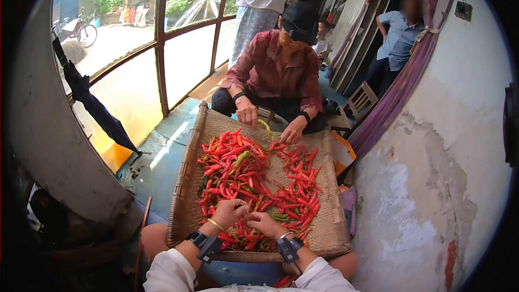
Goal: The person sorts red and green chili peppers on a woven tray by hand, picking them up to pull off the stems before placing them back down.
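Note:
Red chili peppers (232, 168) lie heaped on the left of a woven bamboo tray (186, 184), and a second spread of chili peppers (303, 192) covers its right side. A few green chili peppers (280, 217) are mixed in. Over the near part of the heap, my left hand (228, 212) is closed with its fingertips pinched. My right hand (264, 223) meets it, its fingers pinched too. Something small sits between the fingertips, too small to name. Both wrists carry dark strapped devices.
Across the tray sits a co-worker (275, 70) in a red shirt and dark cap, both hands at the tray's far edge by a yellow-green chili pepper (265, 126). Two other people stand behind. A folded umbrella (94, 100) leans at left; a wooden chair (361, 103) stands right.

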Demonstrator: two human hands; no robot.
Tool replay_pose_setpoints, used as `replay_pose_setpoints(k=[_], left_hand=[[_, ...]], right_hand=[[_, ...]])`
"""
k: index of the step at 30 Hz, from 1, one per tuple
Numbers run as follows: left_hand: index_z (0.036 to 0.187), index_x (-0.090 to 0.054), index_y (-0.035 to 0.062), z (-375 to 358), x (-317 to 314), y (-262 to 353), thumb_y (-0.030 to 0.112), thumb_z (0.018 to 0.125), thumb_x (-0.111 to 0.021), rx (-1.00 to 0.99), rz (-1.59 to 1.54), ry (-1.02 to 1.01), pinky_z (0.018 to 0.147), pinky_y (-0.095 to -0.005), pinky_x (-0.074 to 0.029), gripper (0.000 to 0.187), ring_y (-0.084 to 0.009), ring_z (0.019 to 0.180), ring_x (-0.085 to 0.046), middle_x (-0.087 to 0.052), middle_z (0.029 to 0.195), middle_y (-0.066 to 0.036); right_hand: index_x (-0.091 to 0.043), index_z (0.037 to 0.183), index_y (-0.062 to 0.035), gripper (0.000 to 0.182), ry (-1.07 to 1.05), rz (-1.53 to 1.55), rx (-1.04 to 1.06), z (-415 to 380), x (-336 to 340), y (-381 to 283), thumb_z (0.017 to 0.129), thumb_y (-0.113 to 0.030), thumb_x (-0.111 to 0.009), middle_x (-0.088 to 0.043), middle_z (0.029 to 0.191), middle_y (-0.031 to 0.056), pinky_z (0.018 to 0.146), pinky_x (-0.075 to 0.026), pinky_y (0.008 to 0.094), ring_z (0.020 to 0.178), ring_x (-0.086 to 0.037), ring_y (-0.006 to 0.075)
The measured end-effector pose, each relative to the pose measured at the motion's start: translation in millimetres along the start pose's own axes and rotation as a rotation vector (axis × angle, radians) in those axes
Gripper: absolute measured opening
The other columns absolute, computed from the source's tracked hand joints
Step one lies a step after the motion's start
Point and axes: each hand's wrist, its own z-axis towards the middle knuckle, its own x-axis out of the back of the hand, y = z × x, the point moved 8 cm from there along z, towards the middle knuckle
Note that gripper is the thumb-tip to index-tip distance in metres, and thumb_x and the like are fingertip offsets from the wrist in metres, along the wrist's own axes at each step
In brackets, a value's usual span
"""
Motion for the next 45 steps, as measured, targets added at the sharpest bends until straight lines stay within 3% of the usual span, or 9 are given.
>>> replay_pose_setpoints(k=[10, 11, 17, 19, 21, 28, 33, 39, 45], left_hand=[[0.094, -0.06, 0.0004, 1, 6, 0, 0.014, 0.081, -0.058, -0.003, 0.032, 0.065, 0.052, -0.0225, -0.047, 0.018, -0.0077, 0.058, -0.057, -0.061, 0.071, -0.004], [0.097, -0.06, 0.0007, 3, 15, 4, 0.016, 0.079, -0.061, -0.227, 0.324, 0.177, 0.06, -0.0278, -0.048, 0.024, -0.0147, 0.069, -0.061, -0.063, 0.078, -0.01], [0.085, -0.062, 0.0056, -1, 19, -10, 0.031, 0.074, -0.06, 0.011, 0.945, 0.033, 0.064, -0.0363, -0.048, 0.027, -0.0257, 0.077, -0.061, -0.062, 0.079, -0.011], [0.081, -0.062, 0.009, 2, 16, -30, 0.035, 0.072, -0.058, 0.052, 1.163, -0.044, 0.063, -0.0374, -0.048, 0.028, -0.0265, 0.076, -0.061, -0.062, 0.077, -0.009], [0.085, -0.062, 0.0108, 2, 16, -37, 0.035, 0.072, -0.058, 0.096, 1.197, -0.084, 0.063, -0.0373, -0.049, 0.027, -0.0269, 0.077, -0.061, -0.063, 0.081, -0.01], [0.097, -0.054, 0.0068, -3, 12, -50, 0.028, 0.073, -0.056, 0.197, 1.195, -0.254, 0.065, -0.0386, -0.048, 0.032, -0.0283, 0.078, -0.061, -0.063, 0.084, -0.012], [0.102, -0.049, 0.0109, 5, 1, -69, 0.036, 0.068, -0.062, 0.163, 1.13, -0.293, 0.071, -0.0394, -0.047, 0.044, -0.0292, 0.084, -0.06, -0.062, 0.086, -0.013], [0.091, -0.064, 0.0167, -4, -10, -64, 0.029, 0.07, -0.058, 0.056, 1.022, -0.444, 0.074, -0.0372, -0.046, 0.025, -0.0259, 0.084, -0.06, -0.063, 0.088, -0.008], [0.085, -0.066, 0.0141, -8, -26, -70, 0.023, 0.071, -0.057, 0.06, 1.062, -0.618, 0.071, -0.0371, -0.047, 0.019, -0.0255, 0.082, -0.06, -0.063, 0.084, -0.01]], right_hand=[[-0.056, 0.094, -0.0043, 0.022, -0.133, 0.05, -0.245, -12, -12, -3, 0.085, -0.024, -0.054, -0.057, 0.069, 0.0003, 0.041, -0.034, 0.0174, 0.043, -0.043, 0.0043], [-0.055, 0.095, -0.0033, 0.022, -0.062, 0.104, -0.218, -11, 0, -6, 0.085, -0.023, -0.053, -0.059, 0.07, 0.0015, 0.04, -0.033, 0.0168, 0.044, -0.044, 0.0039], [-0.042, 0.111, -0.0034, 0.036, 0.57, 0.829, 0.227, -34, 110, -20, 0.086, -0.027, -0.051, -0.058, 0.09, 0.0108, 0.043, -0.04, 0.0201, 0.057, -0.056, 0.0096], [-0.04, 0.115, -0.0047, 0.039, 0.804, 1.031, 0.078, -39, 127, 18, 0.086, -0.026, -0.052, -0.057, 0.094, 0.0112, 0.045, -0.041, 0.0226, 0.066, -0.059, 0.0131], [-0.04, 0.117, -0.0042, 0.039, 0.832, 0.813, -0.077, -39, 115, 35, 0.085, -0.025, -0.052, -0.057, 0.092, 0.0099, 0.046, -0.042, 0.0243, 0.068, -0.059, 0.0151], [-0.049, 0.113, -0.0036, 0.035, 0.163, 0.117, -0.244, 2, 18, 21, 0.084, -0.023, -0.053, -0.059, 0.086, 0.0038, 0.047, -0.041, 0.0205, 0.065, -0.056, 0.0076], [-0.05, 0.113, -0.005, 0.035, -0.006, -0.138, -0.23, -2, -11, 4, 0.083, -0.022, -0.053, -0.059, 0.085, 0.0022, 0.052, -0.043, 0.0221, 0.067, -0.056, 0.0074], [-0.051, 0.111, -0.0038, 0.036, -0.069, -0.242, -0.181, 10, -14, 35, 0.081, -0.022, -0.056, -0.06, 0.082, 0.0046, 0.06, -0.046, 0.0263, 0.071, -0.057, 0.0103], [-0.057, 0.101, -0.0046, 0.036, -0.262, -0.744, -0.001, 1, -35, 10, 0.076, -0.03, -0.059, -0.061, 0.084, 0.0135, 0.07, -0.045, 0.0335, 0.079, -0.059, 0.0237]])
